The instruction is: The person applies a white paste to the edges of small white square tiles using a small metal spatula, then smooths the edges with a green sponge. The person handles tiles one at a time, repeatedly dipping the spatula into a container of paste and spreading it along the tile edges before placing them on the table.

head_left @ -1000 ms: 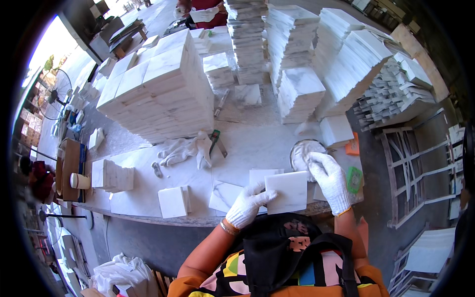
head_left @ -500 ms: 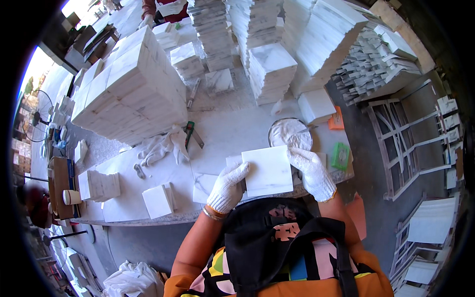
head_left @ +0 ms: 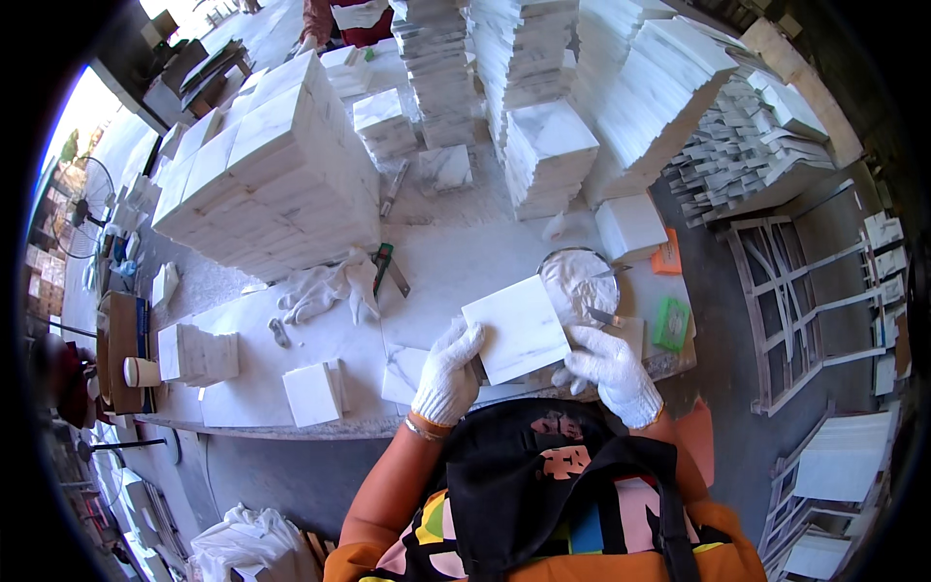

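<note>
A square white marble tile [head_left: 517,328] is held tilted above the near edge of the stone worktable [head_left: 456,262]. My left hand [head_left: 448,372], in a white glove, grips the tile's lower left edge. My right hand [head_left: 608,369], also gloved, holds its lower right side and seems to have a small metal scraper [head_left: 604,316] between the fingers. Just behind the tile stands a round tin of white filler paste [head_left: 579,280]. Another flat tile [head_left: 404,373] lies on the table under my left hand.
Tall stacks of white tiles [head_left: 276,175] fill the back and left of the table. Spare white gloves [head_left: 325,288] and a green-handled tool [head_left: 384,268] lie mid-table. An orange block [head_left: 667,254], a green pad [head_left: 671,323] and small tile stacks [head_left: 312,393] sit nearby. Another person [head_left: 339,17] works at the far end.
The tile has tilted and moved a little toward the paste tin, with both hands shifting along its lower edges. The view has drifted slightly.
</note>
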Action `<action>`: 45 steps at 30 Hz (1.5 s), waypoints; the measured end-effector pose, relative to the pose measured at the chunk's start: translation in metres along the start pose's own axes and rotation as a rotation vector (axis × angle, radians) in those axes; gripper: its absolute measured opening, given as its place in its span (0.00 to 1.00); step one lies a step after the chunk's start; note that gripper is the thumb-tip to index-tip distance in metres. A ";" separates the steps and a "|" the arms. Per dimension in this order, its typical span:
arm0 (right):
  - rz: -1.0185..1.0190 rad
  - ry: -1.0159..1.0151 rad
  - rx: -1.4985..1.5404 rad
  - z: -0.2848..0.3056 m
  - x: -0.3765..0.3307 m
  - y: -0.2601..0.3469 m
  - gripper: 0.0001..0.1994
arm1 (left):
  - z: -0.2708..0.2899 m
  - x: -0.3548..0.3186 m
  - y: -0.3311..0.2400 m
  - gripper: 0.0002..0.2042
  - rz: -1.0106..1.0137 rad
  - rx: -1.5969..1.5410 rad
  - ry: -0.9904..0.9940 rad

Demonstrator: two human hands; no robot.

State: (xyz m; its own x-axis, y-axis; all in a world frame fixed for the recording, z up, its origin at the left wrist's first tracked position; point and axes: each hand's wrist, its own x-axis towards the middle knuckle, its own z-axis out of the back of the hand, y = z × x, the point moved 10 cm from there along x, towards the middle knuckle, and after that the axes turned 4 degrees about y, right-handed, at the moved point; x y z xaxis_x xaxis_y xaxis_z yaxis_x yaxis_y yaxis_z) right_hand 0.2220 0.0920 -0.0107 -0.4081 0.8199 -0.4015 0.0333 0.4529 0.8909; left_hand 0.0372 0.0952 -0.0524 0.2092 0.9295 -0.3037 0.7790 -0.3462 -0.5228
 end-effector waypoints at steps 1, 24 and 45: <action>0.017 0.000 0.029 -0.002 -0.001 -0.001 0.21 | -0.003 0.000 0.001 0.18 0.012 -0.017 -0.012; 0.232 -0.073 -0.246 0.011 0.003 0.022 0.12 | -0.036 -0.005 0.004 0.21 0.173 0.647 0.292; 0.427 -0.586 -1.092 0.095 -0.029 0.045 0.10 | -0.019 0.015 0.016 0.17 0.084 0.146 0.099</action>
State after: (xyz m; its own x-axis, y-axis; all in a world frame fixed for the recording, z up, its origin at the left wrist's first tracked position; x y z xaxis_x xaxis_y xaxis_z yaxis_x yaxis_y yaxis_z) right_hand 0.3217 0.1214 0.0209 -0.0854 0.9822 0.1675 -0.8042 -0.1672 0.5704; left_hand 0.0641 0.1057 -0.0502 0.3325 0.9022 -0.2747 0.6638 -0.4308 -0.6114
